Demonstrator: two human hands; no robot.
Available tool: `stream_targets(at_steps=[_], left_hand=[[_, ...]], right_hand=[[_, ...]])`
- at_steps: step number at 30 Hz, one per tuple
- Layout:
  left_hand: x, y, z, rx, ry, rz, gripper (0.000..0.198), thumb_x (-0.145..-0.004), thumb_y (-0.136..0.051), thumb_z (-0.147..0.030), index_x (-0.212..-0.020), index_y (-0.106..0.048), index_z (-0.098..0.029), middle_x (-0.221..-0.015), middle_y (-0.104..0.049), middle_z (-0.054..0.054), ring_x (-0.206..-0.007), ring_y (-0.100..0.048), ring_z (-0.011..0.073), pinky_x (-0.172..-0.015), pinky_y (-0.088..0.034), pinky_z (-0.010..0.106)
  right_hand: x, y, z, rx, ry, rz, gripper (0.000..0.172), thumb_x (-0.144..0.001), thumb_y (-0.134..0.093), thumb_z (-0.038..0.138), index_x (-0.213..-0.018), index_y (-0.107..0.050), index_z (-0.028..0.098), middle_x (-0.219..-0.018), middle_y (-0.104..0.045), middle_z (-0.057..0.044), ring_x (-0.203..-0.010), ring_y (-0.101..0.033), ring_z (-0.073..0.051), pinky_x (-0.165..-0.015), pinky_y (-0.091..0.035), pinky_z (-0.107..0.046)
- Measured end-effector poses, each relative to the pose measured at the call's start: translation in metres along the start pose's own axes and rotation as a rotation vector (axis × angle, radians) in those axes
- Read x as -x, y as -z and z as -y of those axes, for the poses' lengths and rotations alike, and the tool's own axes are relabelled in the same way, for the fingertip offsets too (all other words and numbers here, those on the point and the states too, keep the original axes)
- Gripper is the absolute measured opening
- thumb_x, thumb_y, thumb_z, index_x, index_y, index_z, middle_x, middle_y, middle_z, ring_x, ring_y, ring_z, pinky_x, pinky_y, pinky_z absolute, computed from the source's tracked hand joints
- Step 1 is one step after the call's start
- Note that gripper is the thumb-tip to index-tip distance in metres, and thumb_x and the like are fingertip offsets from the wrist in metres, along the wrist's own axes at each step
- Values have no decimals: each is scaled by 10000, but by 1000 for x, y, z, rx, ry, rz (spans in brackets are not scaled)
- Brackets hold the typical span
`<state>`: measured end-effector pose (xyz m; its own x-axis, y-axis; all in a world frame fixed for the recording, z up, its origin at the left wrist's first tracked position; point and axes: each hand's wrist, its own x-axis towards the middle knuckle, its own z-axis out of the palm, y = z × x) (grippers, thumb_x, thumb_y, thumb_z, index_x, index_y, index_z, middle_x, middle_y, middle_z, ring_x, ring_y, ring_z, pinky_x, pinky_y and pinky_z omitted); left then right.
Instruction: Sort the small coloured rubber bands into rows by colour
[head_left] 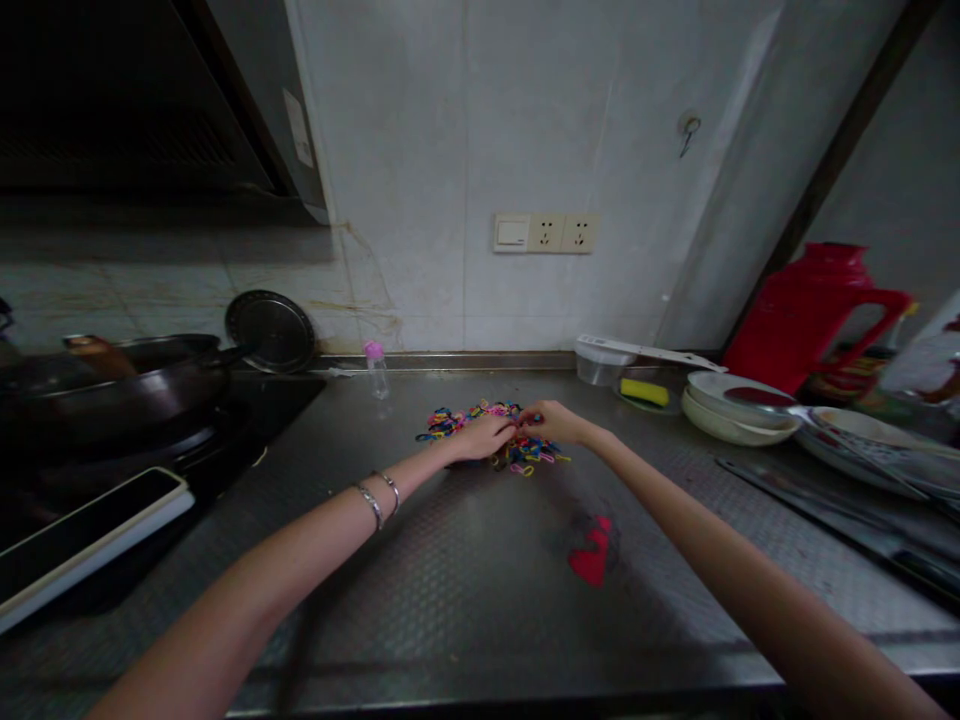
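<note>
A pile of small colourful loops (529, 455) that look like hair elastics lies in the middle of the metal counter. My left hand (486, 437), palm down, reaches into the pile from the left with its fingers drawn together. From the right, my right hand (551, 420) comes in with its fingers curled in a pinch. The fingertips of both hands meet over the pile, and what they hold there is too small to make out. Nearer to me lies a dark mesh piece with red heart shapes (591, 560). Behind the pile stands a small clear bottle with a pink cap (376, 370).
On the left, a wok (112, 390) sits on the black stove, with a white-edged device (97, 550) in front. To the right are a yellow sponge (643, 392), stacked bowls (731, 425), a knife (825, 520) and a red thermos jug (795, 320). A tiled wall backs the counter.
</note>
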<state>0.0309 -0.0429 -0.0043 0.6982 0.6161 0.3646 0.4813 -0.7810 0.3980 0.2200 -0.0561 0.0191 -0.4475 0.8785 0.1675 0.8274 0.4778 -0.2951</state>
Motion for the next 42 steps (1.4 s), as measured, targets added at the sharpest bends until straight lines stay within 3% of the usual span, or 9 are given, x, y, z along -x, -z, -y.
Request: stream_targets(at_steps=[5,8,14,17,21,24,32,38,42], left_hand=[[-7,11,29,156,235,-259,249,-763,-441,-203,-876,-657,-154,-873,-665,45,-815,-586,157,-800,-435,277],[-6,24,49,158,332,-405,223,-702,-456,-118,-786,-660,-150,-823,-660,46,-789,-580,158,-784,-440,285],[14,65,77,31,400,-887,251,-677,-400,-54,-692,-624,-165,-749,-586,28,-761,-531,150,-733,-423,275],[25,82,90,10,498,-1033,265,-675,-375,-38,-714,-605,-164,-760,-558,27,-776,-513,147,-745,-407,271],[36,98,109,29,605,-1165,281,-658,-368,-21,-783,-578,-159,-790,-541,26,-774,-496,139,-750,-399,263],[45,108,116,50,680,-1200,284,-645,-379,-19,-818,-554,-161,-787,-525,19,-761,-489,135,-745,-401,264],[74,126,131,-36,760,-1211,328,-634,-489,-57,-941,-481,-171,-890,-487,39,-854,-488,155,-797,-396,293],[82,128,152,-12,882,-1007,589,-603,-663,-273,-1115,-394,-161,-1075,-479,110,-1056,-443,234,-878,-361,361],[74,122,166,46,855,-872,711,-569,-700,-375,-1156,-370,-148,-1174,-458,159,-1135,-411,271,-911,-337,382]], right_hand=[[8,-5,-5,-4,51,75,195,-703,-571,234,-839,-702,185,-744,-667,-21,-652,-562,-119,-589,-393,-180],[6,-2,-16,41,-67,25,241,-688,-536,142,-854,-704,188,-748,-664,-25,-644,-556,-114,-594,-394,-176],[-8,2,-17,86,-88,-181,356,-682,-502,89,-981,-671,182,-868,-639,-57,-748,-558,-137,-694,-417,-202],[-19,-6,-4,80,-38,-225,282,-741,-483,138,-945,-677,152,-917,-636,-86,-834,-568,-159,-769,-420,-221],[-33,-23,12,51,114,-98,271,-823,-457,293,-969,-664,200,-1062,-620,-72,-984,-554,-167,-868,-387,-230],[-39,-31,18,27,28,-97,285,-836,-444,361,-981,-654,233,-1050,-634,-53,-974,-566,-169,-850,-406,-242],[-36,-25,11,-230,-15,-435,246,-768,-521,326,-886,-676,175,-1030,-621,-83,-971,-558,-179,-826,-434,-288],[-11,-34,-7,-347,-95,-522,226,-747,-514,318,-829,-668,173,-939,-642,-67,-891,-576,-176,-711,-456,-265],[3,-36,-14,-298,-113,-539,227,-733,-503,298,-837,-666,178,-923,-645,-63,-864,-578,-180,-691,-444,-268]])
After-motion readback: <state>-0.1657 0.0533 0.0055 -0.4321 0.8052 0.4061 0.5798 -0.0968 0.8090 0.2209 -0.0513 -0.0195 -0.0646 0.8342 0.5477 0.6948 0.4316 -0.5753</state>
